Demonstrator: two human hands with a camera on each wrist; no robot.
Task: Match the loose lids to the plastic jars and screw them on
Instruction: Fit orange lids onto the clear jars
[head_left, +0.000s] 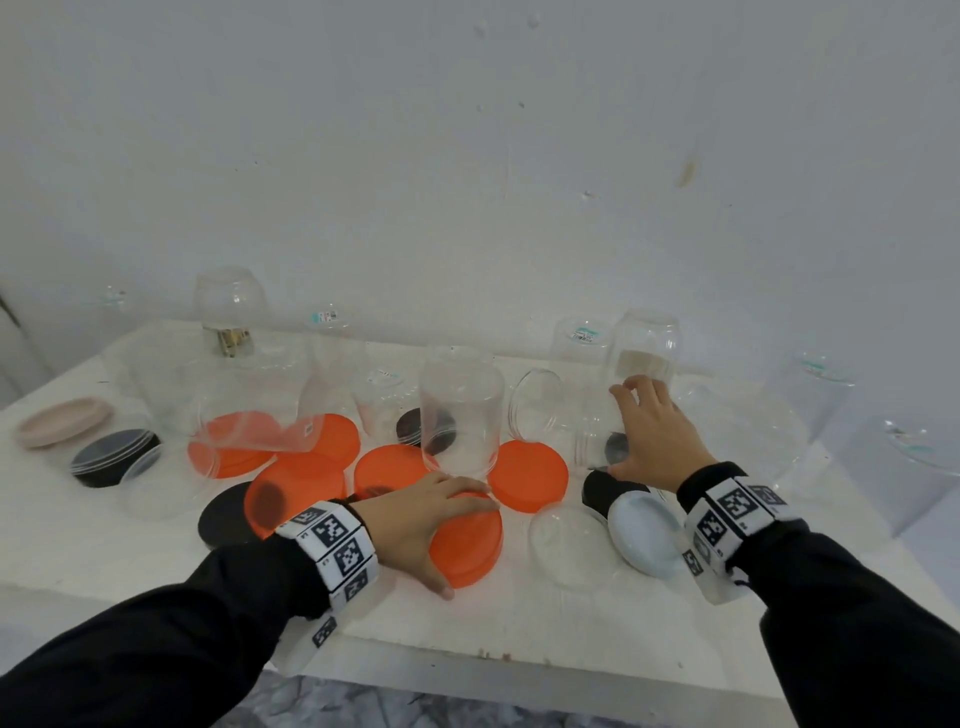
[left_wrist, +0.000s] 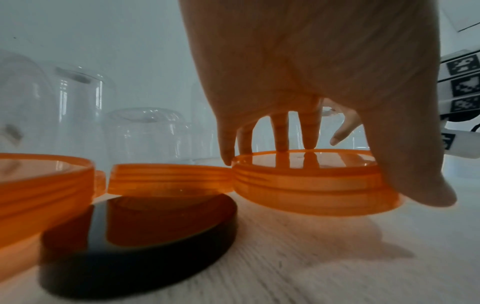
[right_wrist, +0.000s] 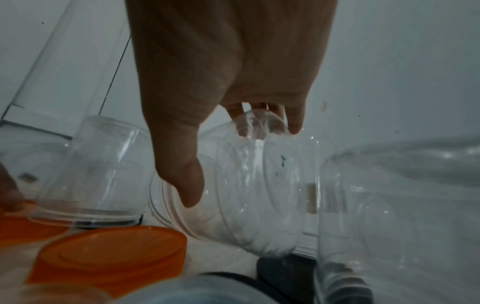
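My left hand (head_left: 434, 530) grips an orange lid (head_left: 470, 543) on the white table, fingers over its far rim and thumb on the near rim. In the left wrist view the lid (left_wrist: 311, 183) sits flat side up under the left hand (left_wrist: 376, 154). My right hand (head_left: 636, 431) holds a clear plastic jar (head_left: 571, 415) that lies on its side with its mouth to the left. In the right wrist view the thumb (right_wrist: 187, 185) sits near the jar's (right_wrist: 246, 195) mouth and the fingers curl over its top.
Several more orange lids (head_left: 527, 475) lie around a clear jar (head_left: 462, 410) standing mouth down. Black lids (head_left: 228, 514), a pink lid (head_left: 62, 421), a pale blue lid (head_left: 644, 530) and a clear lid (head_left: 566, 545) lie about. Several clear jars crowd the back; the table's front edge (head_left: 467, 660) is close.
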